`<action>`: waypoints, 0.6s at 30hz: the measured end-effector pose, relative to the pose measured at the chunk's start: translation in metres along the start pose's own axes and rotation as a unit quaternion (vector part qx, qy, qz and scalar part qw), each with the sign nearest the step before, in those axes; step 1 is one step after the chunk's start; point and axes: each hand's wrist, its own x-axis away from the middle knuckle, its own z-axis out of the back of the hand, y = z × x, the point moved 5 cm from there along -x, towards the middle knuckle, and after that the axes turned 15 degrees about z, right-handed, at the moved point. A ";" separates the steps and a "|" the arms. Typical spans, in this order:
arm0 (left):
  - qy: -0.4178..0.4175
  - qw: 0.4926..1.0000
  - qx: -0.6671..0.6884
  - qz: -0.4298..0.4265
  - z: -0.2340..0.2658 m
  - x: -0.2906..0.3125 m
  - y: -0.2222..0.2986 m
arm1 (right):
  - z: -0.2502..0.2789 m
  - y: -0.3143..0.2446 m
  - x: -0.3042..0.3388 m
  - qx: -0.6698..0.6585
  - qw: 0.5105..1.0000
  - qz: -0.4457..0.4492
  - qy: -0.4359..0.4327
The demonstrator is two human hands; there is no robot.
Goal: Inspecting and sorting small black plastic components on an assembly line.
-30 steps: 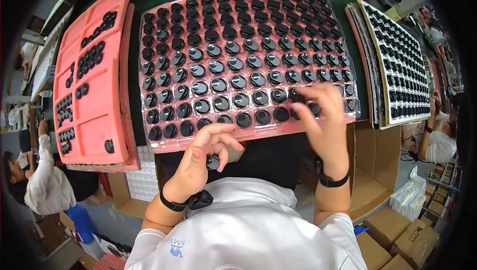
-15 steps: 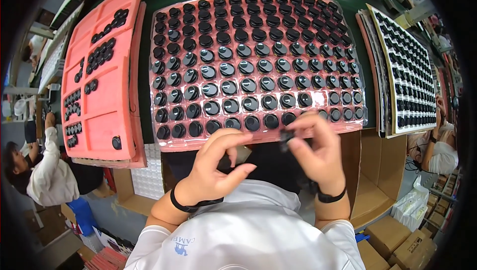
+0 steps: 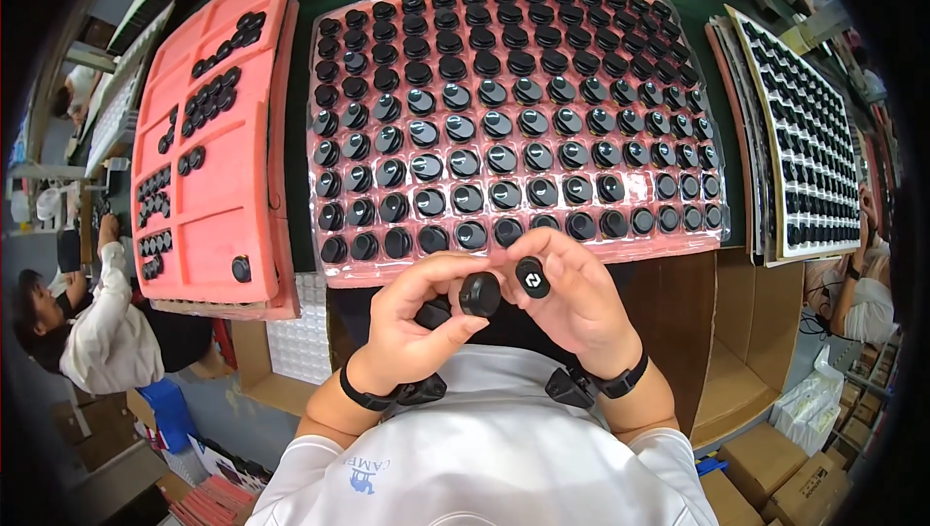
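In front of my chest, my left hand [image 3: 412,318] pinches a black round knob-like part [image 3: 480,294] between thumb and fingers. Just to its right, my right hand [image 3: 581,298] holds a small black oval piece [image 3: 532,277] with a white emblem on its face. The two pieces are close together but apart. Beyond my hands lies a pink tray under clear plastic [image 3: 329,276], its pockets filled with rows of black rounded parts [image 3: 504,194]. Some tops in the middle rows look glossy. My fingertips overlap the tray's near edge.
On the left, a pink foam tray [image 3: 228,216] holds scattered small black pieces [image 3: 208,100]. To the right stand stacked boards with a white tray of black parts [image 3: 804,139]. Cardboard boxes [image 3: 736,371] sit below. Co-workers [image 3: 107,323] are at either side.
My hands have drawn together. The left, which showed no part before, now grips the round part; the right has turned its piece so the emblem shows. The view has shifted slightly.
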 end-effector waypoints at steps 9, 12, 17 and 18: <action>0.029 0.992 -0.075 -0.096 0.000 0.003 0.005 | -0.022 -0.040 -0.001 0.514 0.763 0.324 -0.220; 0.052 0.980 -0.139 -0.132 -0.001 0.004 0.009 | -0.035 -0.031 -0.002 0.609 0.682 0.332 -0.232; 0.049 0.982 -0.128 -0.131 0.000 0.004 0.008 | -0.018 -0.013 -0.003 0.275 0.942 0.178 -0.078; 0.055 0.980 -0.139 -0.134 -0.001 0.004 0.010 | -0.021 -0.017 -0.006 0.368 0.892 0.227 -0.136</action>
